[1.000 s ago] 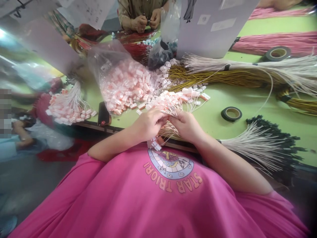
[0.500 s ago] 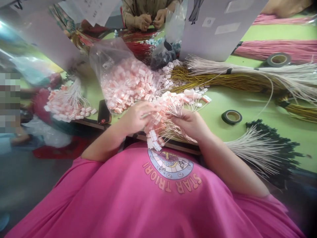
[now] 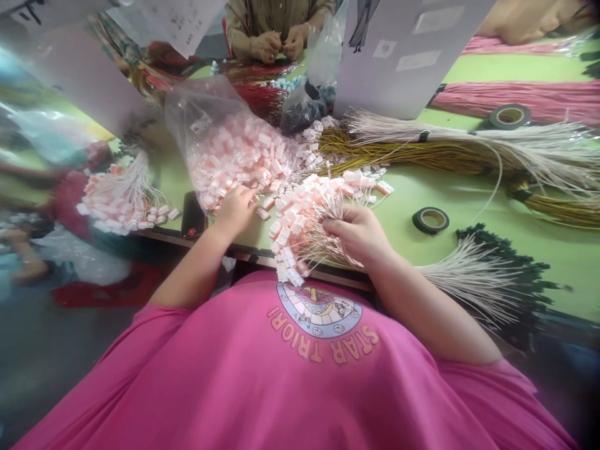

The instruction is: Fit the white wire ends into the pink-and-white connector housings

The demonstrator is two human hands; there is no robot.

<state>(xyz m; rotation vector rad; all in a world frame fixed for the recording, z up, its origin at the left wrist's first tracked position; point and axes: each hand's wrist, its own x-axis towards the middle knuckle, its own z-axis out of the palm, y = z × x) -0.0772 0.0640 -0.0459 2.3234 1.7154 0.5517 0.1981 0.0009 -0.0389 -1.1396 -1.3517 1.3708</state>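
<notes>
My right hand (image 3: 359, 234) is closed round a bundle of thin white wires (image 3: 300, 228) whose ends carry small pink-and-white connectors, fanned out to the left over the table edge. My left hand (image 3: 237, 209) reaches forward to the mouth of a clear plastic bag (image 3: 229, 150) full of loose pink-and-white connectors. Its fingers are curled among the spilled pieces, and I cannot make out whether they hold one.
A black phone (image 3: 190, 219) lies left of my left hand. Finished wired connectors (image 3: 119, 197) pile at the far left. Two tape rolls (image 3: 430, 219) (image 3: 509, 115), white, yellow and pink wire bundles and black-tipped wires (image 3: 487, 278) cover the green table. Another person's hands (image 3: 279, 44) work opposite.
My left hand left the wire bundle and moved forward-left to the connector bag. My right hand stayed, still gripping the bundle.
</notes>
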